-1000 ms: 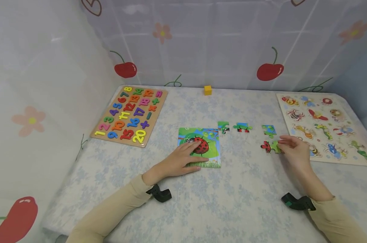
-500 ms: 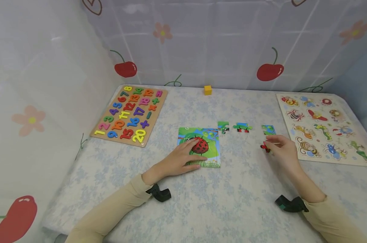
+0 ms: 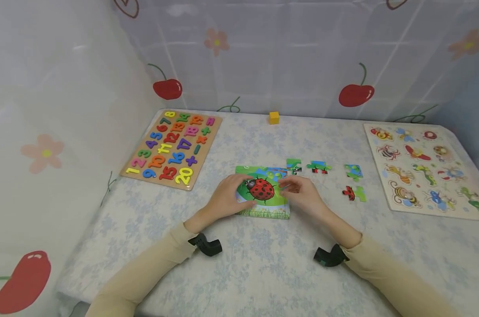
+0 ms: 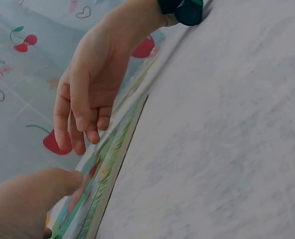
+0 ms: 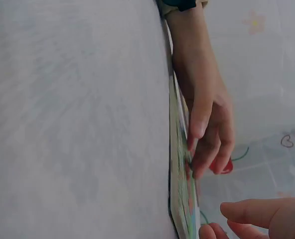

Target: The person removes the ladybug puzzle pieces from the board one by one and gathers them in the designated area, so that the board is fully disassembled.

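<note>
A small square ladybug jigsaw board (image 3: 265,213) lies at mid-table in the head view, its red ladybug uncovered between the two hands. My left hand (image 3: 223,198) rests at its left side, thumb and fingers spread over that edge. Over the right edge is my right hand (image 3: 307,199), fingers loosely bent; the left wrist view shows nothing between them. Loose jigsaw pieces lie to the right: a green one (image 3: 294,165) by the board's top right corner, a green and blue one (image 3: 319,166), a blue and green one (image 3: 354,171), and a red and green one (image 3: 355,193).
At the back left lies a wooden board of coloured numbers (image 3: 196,165). A pale insect puzzle board (image 3: 410,174) occupies the right side. Near the back edge stands a yellow cube (image 3: 274,117). Cherry-printed curtains (image 3: 287,53) enclose the flowered tablecloth (image 3: 263,268).
My right hand has left the red and green piece and moved left to the board's right edge. My left hand has drawn back leftward off the ladybug picture. The head view has shifted slightly.
</note>
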`<state>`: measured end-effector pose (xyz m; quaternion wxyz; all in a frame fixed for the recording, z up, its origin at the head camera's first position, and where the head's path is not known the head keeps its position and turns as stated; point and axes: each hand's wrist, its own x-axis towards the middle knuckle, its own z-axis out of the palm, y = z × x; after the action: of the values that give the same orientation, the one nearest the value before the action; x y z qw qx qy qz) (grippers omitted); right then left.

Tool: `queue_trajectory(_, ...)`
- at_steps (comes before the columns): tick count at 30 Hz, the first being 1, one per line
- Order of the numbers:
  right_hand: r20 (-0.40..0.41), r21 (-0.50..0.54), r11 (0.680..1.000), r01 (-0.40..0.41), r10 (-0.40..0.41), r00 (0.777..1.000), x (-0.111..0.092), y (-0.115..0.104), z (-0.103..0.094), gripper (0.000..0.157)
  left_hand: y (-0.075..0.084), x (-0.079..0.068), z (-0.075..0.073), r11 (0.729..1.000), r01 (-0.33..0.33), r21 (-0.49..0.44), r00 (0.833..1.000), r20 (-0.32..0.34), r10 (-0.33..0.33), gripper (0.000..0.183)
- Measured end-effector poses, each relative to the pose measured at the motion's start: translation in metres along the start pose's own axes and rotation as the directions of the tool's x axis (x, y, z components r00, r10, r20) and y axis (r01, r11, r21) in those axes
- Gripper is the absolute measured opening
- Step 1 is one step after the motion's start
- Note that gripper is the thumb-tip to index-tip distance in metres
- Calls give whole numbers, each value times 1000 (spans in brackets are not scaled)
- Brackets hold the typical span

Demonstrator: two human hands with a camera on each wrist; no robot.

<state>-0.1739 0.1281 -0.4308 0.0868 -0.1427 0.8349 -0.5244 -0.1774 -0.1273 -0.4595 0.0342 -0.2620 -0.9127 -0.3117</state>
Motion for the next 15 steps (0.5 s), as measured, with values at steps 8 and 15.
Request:
queue_trajectory(8, -24, -50, 998, 22, -23, 999, 17, -5, 28, 50, -14, 4, -7, 999, 7, -45, 998, 58, -4, 68)
queue_trajectory(15, -34, -136, 988, 77, -83, 996, 15, 1, 39, 52, -13, 2, -8, 992, 1, -127, 997, 82, 10, 64)
